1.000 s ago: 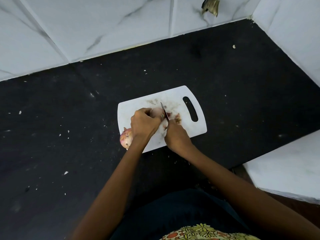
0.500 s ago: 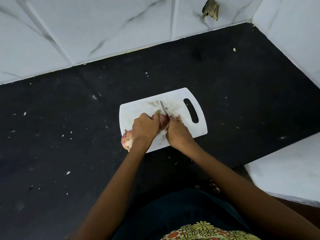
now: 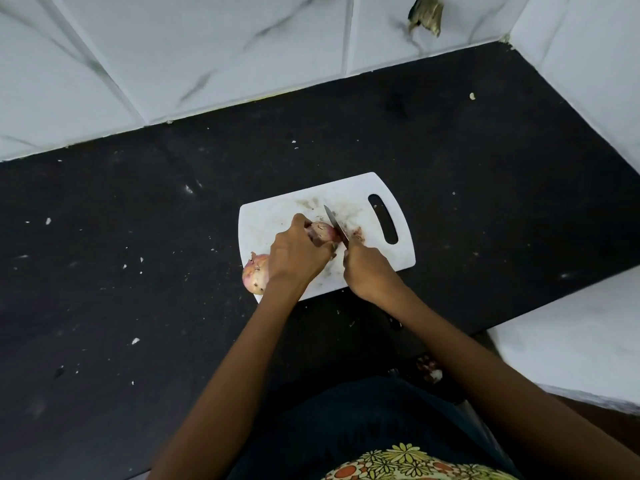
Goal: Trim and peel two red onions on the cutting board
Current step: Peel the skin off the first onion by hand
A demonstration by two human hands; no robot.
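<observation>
Left hand (image 3: 298, 256) gripping onion (image 3: 323, 232) on board (image 3: 273, 220); right hand (image 3: 367, 268) clenched on knife (image 3: 335, 226), blade against onion. Second onion (image 3: 255, 273) at board edge. Risk: blade slipping toward fingers.

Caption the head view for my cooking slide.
Left hand steadies a red onion while right hand trims it with a knife.

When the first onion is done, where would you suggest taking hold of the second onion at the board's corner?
Grip the second onion across its round middle, from above and the left: it overhangs the cutting board there, and the left hand covers its right side.
</observation>
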